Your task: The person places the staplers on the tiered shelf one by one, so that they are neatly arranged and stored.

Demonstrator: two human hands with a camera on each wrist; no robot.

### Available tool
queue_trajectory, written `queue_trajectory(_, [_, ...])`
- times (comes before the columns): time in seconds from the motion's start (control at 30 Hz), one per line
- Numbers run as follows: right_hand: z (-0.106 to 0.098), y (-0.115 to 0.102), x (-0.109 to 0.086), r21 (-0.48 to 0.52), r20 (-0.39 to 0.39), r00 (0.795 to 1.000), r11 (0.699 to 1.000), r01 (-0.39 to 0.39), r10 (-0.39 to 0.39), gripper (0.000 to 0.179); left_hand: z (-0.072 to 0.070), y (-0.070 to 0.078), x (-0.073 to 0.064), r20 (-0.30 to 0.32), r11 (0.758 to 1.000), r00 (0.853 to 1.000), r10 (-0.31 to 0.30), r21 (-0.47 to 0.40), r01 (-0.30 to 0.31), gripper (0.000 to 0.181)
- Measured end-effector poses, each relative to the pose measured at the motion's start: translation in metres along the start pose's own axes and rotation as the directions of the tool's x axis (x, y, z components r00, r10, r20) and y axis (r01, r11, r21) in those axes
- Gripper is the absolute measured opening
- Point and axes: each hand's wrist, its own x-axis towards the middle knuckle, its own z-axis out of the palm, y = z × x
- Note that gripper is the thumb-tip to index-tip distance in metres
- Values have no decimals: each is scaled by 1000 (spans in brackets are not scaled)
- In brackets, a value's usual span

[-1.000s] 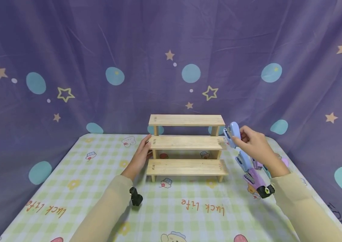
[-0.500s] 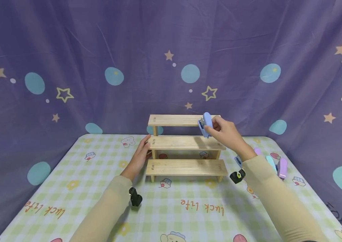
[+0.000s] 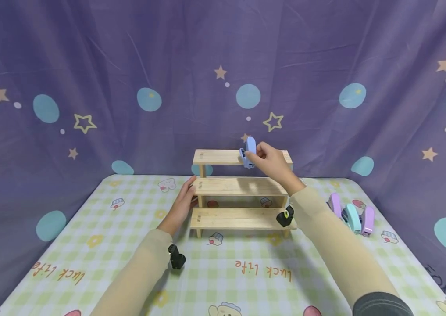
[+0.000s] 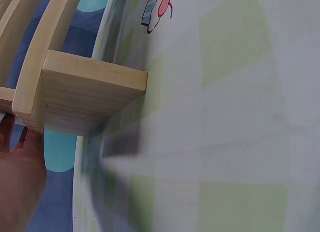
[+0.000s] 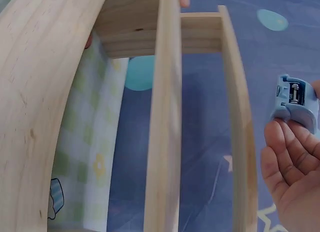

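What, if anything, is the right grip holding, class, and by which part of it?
The right grip pinches a blue stapler around its body, between thumb and fingers.

Gaps open between the steps of a rack (image 3: pixel 242 186). The left hand (image 3: pixel 180 205) blocks its left end; the right arm (image 3: pixel 331 237) crosses its right end. Three staplers (image 3: pixel 353 217) obstruct the table (image 3: pixel 223 254) at right; a curtain (image 3: pixel 207 44) walls the back.
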Motion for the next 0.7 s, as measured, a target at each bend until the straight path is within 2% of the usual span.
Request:
queue_trajectory(0.07, [6,-3,4,10,9,1000,1000,0,0,44,0,-7,3,-14,1000,1000,16,4,-16,51])
queue_trajectory(0.27, [19,-11,16,29,21,1000,1000,-2,1,43,0,-8,3,-14,999,999,39,21,-39,52])
queue_trajectory(0.5, [35,-16,32,34,39,999,999,-4,2,41,1,-7,5,-27,1000,999,31,7,-31,52])
queue_trajectory(0.7, [47,-16,38,63,40,999,997,-36,33,43,2,-8,4,-35,1000,999,20,9,-20,52])
